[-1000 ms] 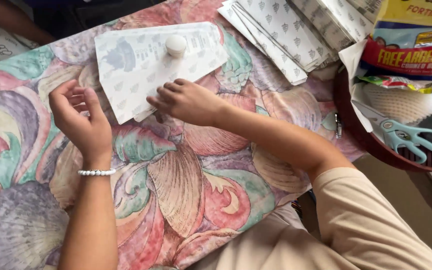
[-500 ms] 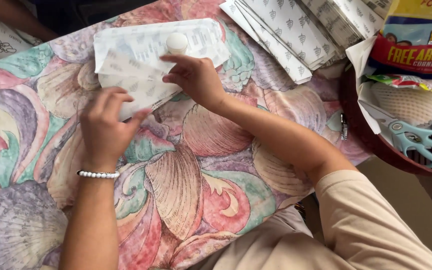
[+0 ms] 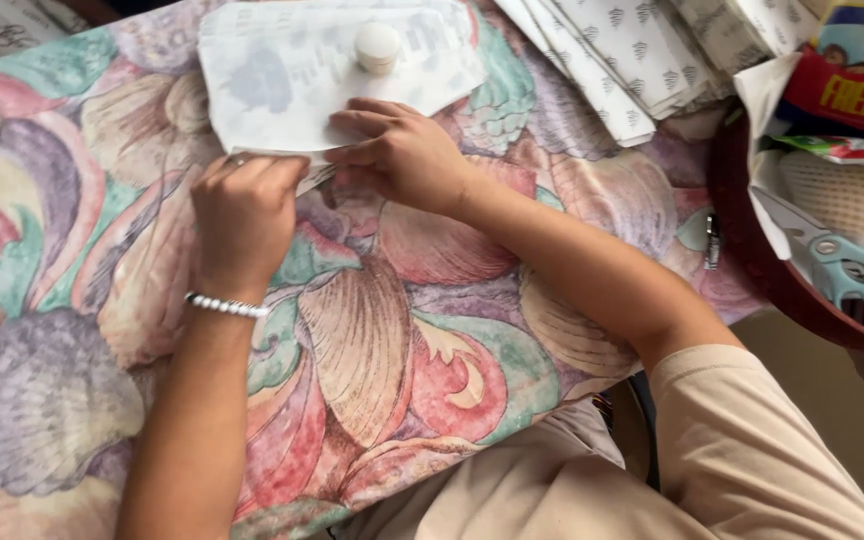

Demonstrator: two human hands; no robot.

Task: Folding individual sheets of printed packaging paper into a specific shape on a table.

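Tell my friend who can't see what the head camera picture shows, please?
Two hands, left hand and right hand, press the near edge of a white paper sheet on a shell-patterned cloth. A small white cap sits on the sheet; teal scissors lie right.

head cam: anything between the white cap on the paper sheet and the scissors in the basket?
Yes: in the head view, a stack of patterned paper sheets lies between the white cap and the teal scissors.

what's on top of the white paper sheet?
A small round white cap sits on the paper sheet. Both hands, left and right, press its near edge, hiding that edge.
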